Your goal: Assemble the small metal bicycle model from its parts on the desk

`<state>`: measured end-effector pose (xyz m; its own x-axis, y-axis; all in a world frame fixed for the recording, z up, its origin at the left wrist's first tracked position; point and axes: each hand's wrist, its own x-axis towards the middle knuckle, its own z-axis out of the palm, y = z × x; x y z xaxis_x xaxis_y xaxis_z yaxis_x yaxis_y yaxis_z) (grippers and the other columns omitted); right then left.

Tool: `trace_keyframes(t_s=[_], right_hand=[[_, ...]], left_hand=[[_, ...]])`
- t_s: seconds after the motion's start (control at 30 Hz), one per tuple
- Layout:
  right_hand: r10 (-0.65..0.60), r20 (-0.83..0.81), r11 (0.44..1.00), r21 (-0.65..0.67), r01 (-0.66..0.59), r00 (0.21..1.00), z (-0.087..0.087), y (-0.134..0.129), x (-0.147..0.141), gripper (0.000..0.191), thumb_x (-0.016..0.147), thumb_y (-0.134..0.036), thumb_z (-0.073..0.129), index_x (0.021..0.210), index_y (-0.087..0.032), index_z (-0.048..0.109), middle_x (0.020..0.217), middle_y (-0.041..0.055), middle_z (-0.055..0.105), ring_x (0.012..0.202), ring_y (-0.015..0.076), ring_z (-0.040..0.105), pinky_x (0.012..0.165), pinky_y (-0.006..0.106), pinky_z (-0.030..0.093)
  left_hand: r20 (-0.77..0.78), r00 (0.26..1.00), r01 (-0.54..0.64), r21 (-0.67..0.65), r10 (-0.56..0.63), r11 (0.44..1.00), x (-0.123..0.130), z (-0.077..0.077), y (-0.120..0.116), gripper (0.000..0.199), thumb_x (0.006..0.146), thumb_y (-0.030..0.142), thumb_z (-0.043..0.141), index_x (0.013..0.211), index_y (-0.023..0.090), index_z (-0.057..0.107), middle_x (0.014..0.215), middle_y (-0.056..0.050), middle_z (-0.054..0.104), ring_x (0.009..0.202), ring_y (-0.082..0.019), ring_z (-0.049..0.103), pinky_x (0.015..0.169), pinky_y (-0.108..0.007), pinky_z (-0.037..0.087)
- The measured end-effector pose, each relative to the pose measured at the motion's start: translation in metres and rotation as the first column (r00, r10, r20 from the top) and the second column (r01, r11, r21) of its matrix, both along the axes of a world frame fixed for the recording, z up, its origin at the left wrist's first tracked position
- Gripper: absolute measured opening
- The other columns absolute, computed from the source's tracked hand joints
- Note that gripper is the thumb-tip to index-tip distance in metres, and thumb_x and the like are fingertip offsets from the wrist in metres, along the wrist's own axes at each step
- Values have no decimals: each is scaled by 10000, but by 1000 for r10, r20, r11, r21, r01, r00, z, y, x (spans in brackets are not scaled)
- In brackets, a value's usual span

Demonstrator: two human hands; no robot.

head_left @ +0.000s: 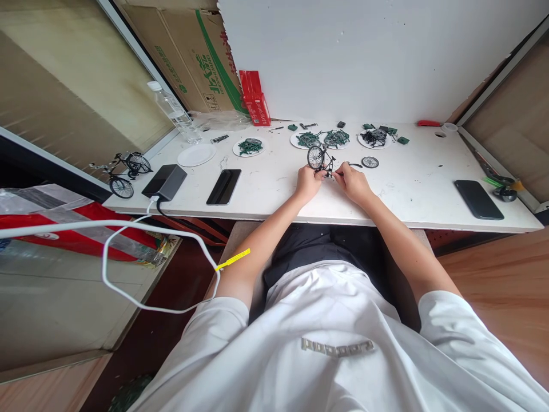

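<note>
Bike (322, 159), small and black, is just up and right of the middle of the frame, one wheel tipped up. The left hand (309, 182) is clenched on its low part. The right hand (354, 179) pinches its low end from the other side, but the bit under those fingers is too small to make out. It looks light and stiff, with thin spokes that could bend or snap. The bars seem the best place to hold, not the spokes. A loose wheel (370, 162) lies near it, to the right.

The table (270, 183) is white and flat, with a few dark marks. Plates (236, 150) of small bits (250, 146) sit above the hands, along the back. At the left of the frame is another bike (121, 186), near a gray box (165, 182) and a phone (223, 187). A clear bottle (175, 111) and a carton (184, 51) are in the upper left. A white board (381, 57) fills the top right.
</note>
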<state>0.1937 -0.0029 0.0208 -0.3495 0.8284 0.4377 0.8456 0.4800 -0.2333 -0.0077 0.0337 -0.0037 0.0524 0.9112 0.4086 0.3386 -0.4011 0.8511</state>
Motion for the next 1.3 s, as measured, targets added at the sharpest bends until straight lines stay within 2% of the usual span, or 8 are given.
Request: trace_keyframes(t_s=[0.17, 0.37, 0.53, 0.73, 0.9, 1.07, 1.3], right_hand=[[-33, 35, 999, 0, 33, 999, 3, -2, -2, 345, 1187, -484, 344, 1132, -213, 551, 1036, 165, 789, 837, 300, 689, 663, 337, 310], [-83, 72, 996, -22, 85, 994, 6, -4, -5, 340, 1179, -462, 370, 1123, -199, 579, 959, 147, 784, 794, 293, 675, 654, 336, 265], [-96, 66, 995, -15, 97, 993, 5, -3, -4, 393, 1186, -494, 350, 1084, -208, 598, 890, 142, 772, 740, 285, 646, 658, 338, 256], [-82, -47, 997, 2, 82, 996, 3, -4, -4, 437, 1182, -543, 320, 1074, -225, 599, 879, 138, 761, 718, 289, 621, 654, 349, 296], [-19, -165, 1000, -16, 16, 986, 5, -7, -5, 418, 1158, -614, 393, 1177, -233, 565, 1017, 136, 786, 848, 293, 663, 677, 355, 377], [20, -102, 1000, 5, -19, 995, 2, -4, -4, 380, 1184, -556, 351, 1144, -234, 549, 1105, 163, 788, 911, 299, 684, 689, 360, 378], [-61, -2, 998, 35, 61, 998, 2, -1, -3, 436, 1182, -562, 347, 1105, -210, 591, 953, 166, 790, 808, 313, 683, 662, 352, 322]], left_hand=[[10, 1000, 10, -15, -10, 1000, 0, -2, 1, 220, 981, 154, 716, 1155, 146, 851, 1069, -121, 881, 814, -229, 847, 845, -318, 664], [-21, 1000, 1, -10, -1, 1000, -1, -4, 2, 221, 968, 172, 731, 1144, 157, 864, 925, -100, 867, 845, -251, 849, 896, -344, 673], [-21, 1000, 11, -3, -11, 1000, 0, -3, 1, 232, 969, 161, 731, 1160, 156, 862, 1023, -117, 879, 844, -240, 848, 906, -340, 672], [21, 1000, 21, -30, -20, 999, 2, 4, -5, 214, 982, 155, 719, 1150, 147, 851, 1101, -132, 882, 826, -226, 846, 835, -315, 668], [53, 999, 16, -51, -14, 999, 3, 9, -8, 214, 986, 150, 726, 1165, 137, 845, 1088, -140, 884, 840, -233, 854, 811, -300, 657], [60, 998, 10, -74, -6, 997, 3, 10, -8, 203, 989, 145, 728, 1157, 133, 841, 1107, -138, 884, 845, -232, 857, 824, -303, 656], [90, 995, 59, -91, -50, 994, 4, -1, 0, 164, 975, 138, 736, 1098, 147, 844, 1015, -103, 883, 844, -237, 862, 806, -303, 660]])
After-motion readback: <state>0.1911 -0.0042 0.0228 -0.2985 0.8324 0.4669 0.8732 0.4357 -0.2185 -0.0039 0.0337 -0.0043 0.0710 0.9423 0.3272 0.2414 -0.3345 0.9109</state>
